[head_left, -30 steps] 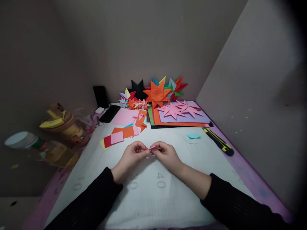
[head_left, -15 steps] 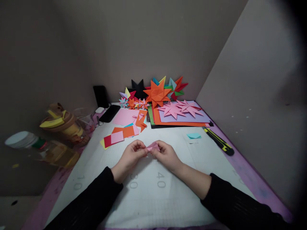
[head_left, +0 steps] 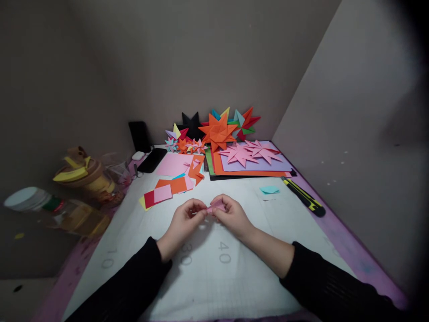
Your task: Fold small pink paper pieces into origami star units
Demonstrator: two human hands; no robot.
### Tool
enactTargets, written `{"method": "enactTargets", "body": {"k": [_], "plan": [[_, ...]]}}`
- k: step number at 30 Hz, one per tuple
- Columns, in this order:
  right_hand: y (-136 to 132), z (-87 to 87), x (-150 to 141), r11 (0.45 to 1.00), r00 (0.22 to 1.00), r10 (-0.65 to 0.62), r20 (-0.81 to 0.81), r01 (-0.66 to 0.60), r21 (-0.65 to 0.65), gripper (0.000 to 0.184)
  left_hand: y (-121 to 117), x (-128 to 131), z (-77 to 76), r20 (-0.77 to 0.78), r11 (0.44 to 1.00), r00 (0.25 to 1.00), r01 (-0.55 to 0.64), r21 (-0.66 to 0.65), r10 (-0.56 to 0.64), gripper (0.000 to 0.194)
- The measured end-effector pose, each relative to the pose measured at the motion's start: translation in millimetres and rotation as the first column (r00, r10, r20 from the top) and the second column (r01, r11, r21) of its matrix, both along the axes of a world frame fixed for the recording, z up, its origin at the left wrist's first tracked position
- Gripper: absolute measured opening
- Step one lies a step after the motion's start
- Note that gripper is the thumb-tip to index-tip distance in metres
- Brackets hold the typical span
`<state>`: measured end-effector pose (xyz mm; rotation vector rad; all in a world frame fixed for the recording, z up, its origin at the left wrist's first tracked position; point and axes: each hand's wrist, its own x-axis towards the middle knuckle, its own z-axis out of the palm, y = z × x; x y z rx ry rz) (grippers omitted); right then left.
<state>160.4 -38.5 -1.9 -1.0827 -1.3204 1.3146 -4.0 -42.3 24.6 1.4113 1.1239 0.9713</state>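
A small folded piece of pink paper (head_left: 217, 205) is held up between my two hands, above the white cutting mat (head_left: 254, 264). My left hand (head_left: 187, 219) pinches its left end between thumb and fingers. On the other side, my right hand (head_left: 231, 215) grips the right part, thumb in front and fingers behind. The fingers hide much of the paper, so its exact folds cannot be made out. Beyond my right hand lies a folded light-blue paper piece (head_left: 270, 190). Past my left hand are small paper squares, among them a pink square (head_left: 163, 193).
At the right edge lies a black and yellow utility knife (head_left: 304, 198). Behind are pink paper stars (head_left: 238, 154) on stacked coloured sheets, and an orange star (head_left: 218, 132) against the wall. A phone (head_left: 152, 160), a cup (head_left: 89, 174) and a bottle (head_left: 56, 208) stand or lie left.
The pink paper now looks narrower and flatter between my fingers. My hands have barely shifted, and the whole view has moved slightly.
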Motion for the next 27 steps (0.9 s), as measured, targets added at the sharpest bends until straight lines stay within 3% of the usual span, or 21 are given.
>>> {"method": "enactTargets", "body": {"k": [4, 9, 19, 27], "plan": [[-1.9, 1.1, -0.1, 0.997, 1.0, 0.015, 0.004, -0.015, 0.076, 0.014, 2.2, -1.0, -5.3, 0.093, 0.997, 0.995, -0.025, -0.078, 0.032, 0.012], [-2.7, 1.1, -1.0, 0.996, 0.999, 0.031, -0.026, -0.029, 0.082, 0.021, 4.7, -1.1, -8.8, 0.212, 0.987, 0.976, -0.01, -0.158, 0.043, 0.008], [-3.9, 5.5, -0.6, 0.994, 0.997, 0.061, -0.055, -0.056, 0.091, 0.022, 3.9, 0.1, -7.3, 0.185, 0.975, 0.981, -0.021, -0.22, 0.063, 0.011], [-3.4, 4.6, -0.4, 0.997, 1.0, 0.012, 0.02, -0.014, 0.08, 0.028, 2.9, 0.6, -6.2, 0.15, 0.975, 0.988, -0.01, -0.22, 0.044, 0.013]]}}
